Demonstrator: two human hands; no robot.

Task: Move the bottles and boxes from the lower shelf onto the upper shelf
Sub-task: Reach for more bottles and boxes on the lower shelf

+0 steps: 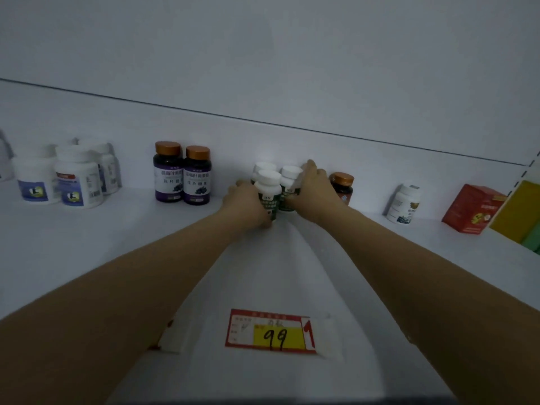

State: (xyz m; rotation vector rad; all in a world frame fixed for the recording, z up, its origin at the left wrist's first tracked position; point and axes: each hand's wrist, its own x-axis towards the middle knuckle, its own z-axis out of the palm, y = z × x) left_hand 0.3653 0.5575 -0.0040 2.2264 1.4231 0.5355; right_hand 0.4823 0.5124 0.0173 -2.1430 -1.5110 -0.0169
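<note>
Both my arms reach onto a white shelf [87, 244]. A cluster of three white-capped bottles with green labels [270, 188] stands upright near the back wall. My left hand [244, 204] presses against the cluster's left side and my right hand [314, 191] wraps its right side, so the bottles are held between them. Behind my right hand an orange-capped dark bottle [342, 185] is partly hidden.
On the same shelf: white bottles with blue labels [76, 176] at far left, two purple bottles with orange caps [182, 173], a white bottle [404, 203], a red box [470, 209] and a yellow box [518, 211] at right. A "99" price tag [271, 331] marks the front edge.
</note>
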